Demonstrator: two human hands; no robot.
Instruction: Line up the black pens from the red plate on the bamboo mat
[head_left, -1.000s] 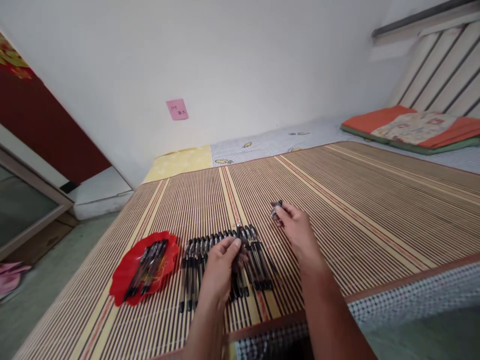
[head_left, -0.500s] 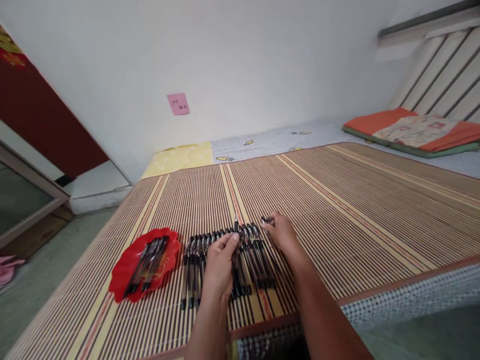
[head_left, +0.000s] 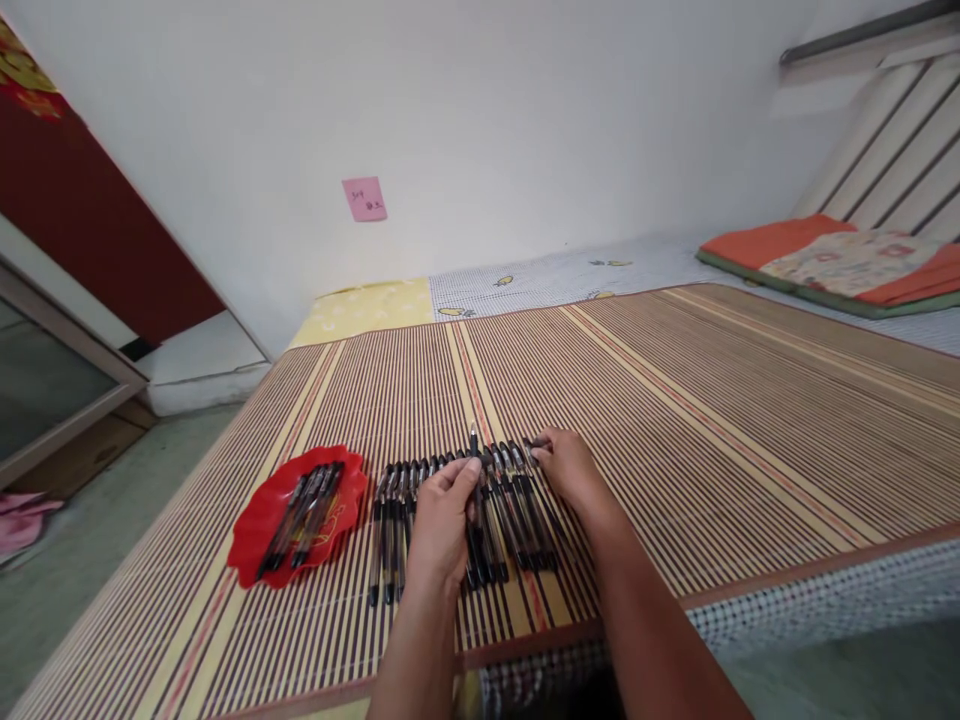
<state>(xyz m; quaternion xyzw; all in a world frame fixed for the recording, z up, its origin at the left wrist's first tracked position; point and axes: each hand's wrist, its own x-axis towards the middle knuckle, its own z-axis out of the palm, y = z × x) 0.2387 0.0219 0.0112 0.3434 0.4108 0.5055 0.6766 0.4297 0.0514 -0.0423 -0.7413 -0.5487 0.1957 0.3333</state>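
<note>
The left hand (head_left: 448, 505) grips a bare-tipped pen (head_left: 473, 443); the right hand (head_left: 570, 470) pinches a dark piece (head_left: 535, 443) beside the row of pens (head_left: 520, 505): apparently cap work, calling for careful alignment.

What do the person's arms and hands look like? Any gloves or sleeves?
The left hand and right hand have no gloves, and I see no watch or bracelet. The left forearm and right forearm show no sleeves.

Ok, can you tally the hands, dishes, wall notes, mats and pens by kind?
Left hand plus right hand: 2
Red dish: 1
Pink wall note: 1
Striped mat: 1
Pens: too overlapped to count
Total, pens left out: 5
</note>
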